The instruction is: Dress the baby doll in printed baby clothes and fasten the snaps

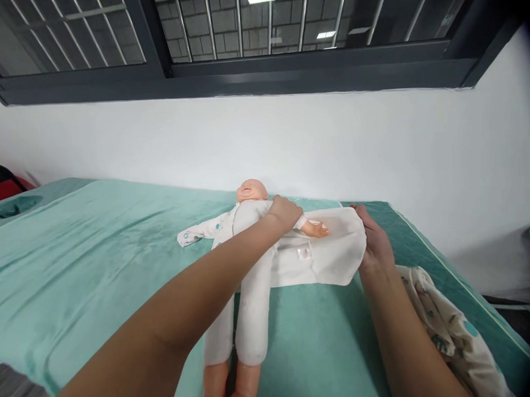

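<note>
A baby doll [251,191] lies on its back, head toward the wall, with white-covered legs [254,314] and bare feet toward me. Its arm at image left is in a white patterned sleeve [207,228]. My left hand [286,213] is closed around the doll's other arm near the shoulder; the doll's hand [315,228] sticks out past it. The white baby garment [332,254] is spread to the right beneath that arm, a small label showing on its inner side. At its far right edge, my right hand [375,241] pinches the cloth, fingertips partly behind it.
A green sheet [97,245] covers the bed, which meets a white wall [202,143] under a barred window. Patterned baby clothing [452,331] lies crumpled at the right, beside my right forearm. A red and black item [3,183] stands at the far left.
</note>
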Available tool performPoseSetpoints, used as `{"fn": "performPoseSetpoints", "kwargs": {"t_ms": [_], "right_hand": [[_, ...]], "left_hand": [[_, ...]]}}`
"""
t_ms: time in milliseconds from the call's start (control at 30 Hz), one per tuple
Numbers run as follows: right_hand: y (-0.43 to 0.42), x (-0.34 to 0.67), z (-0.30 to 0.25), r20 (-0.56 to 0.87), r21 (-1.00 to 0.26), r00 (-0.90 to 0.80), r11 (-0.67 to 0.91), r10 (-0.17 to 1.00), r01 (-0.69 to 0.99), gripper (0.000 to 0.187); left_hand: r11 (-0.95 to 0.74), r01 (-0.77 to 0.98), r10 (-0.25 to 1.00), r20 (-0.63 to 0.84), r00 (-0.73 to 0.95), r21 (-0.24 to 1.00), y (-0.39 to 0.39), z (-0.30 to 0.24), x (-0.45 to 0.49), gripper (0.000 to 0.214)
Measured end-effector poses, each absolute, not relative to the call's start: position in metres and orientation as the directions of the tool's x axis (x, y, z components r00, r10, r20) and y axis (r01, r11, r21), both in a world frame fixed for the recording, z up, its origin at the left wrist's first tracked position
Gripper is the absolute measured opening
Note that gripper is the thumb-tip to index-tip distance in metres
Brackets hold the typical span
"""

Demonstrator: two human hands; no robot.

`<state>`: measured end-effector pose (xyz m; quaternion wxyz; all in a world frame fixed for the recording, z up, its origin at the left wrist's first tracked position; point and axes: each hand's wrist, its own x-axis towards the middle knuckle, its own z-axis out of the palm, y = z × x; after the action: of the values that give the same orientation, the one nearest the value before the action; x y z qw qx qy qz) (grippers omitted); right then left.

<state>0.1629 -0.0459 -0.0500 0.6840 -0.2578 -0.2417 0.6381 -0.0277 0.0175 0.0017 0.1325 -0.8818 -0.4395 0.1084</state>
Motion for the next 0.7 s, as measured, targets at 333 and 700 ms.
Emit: {"fn": "performPoseSetpoints", "kwargs": {"t_ms": [333, 700], "right_hand": [[-0.051, 0.160, -0.044, 0.247, -0.915, 0.307, 0.326, 0.919, -0.240, 0.032], [-0.084, 0.075, -0.032, 0.324, -0.917, -0.150, 0.271, 0.934, -0.292, 0.048]], "left_hand": [[-0.505, 0.821, 0.858, -0.051, 0.511, -0.267, 0.012, -0.010, -0.018, 0.028], [-0.710, 0.578, 0.620, -0.031, 0.784, 0.402, 0.033, 0.020, -0.058, 0.027]]}}
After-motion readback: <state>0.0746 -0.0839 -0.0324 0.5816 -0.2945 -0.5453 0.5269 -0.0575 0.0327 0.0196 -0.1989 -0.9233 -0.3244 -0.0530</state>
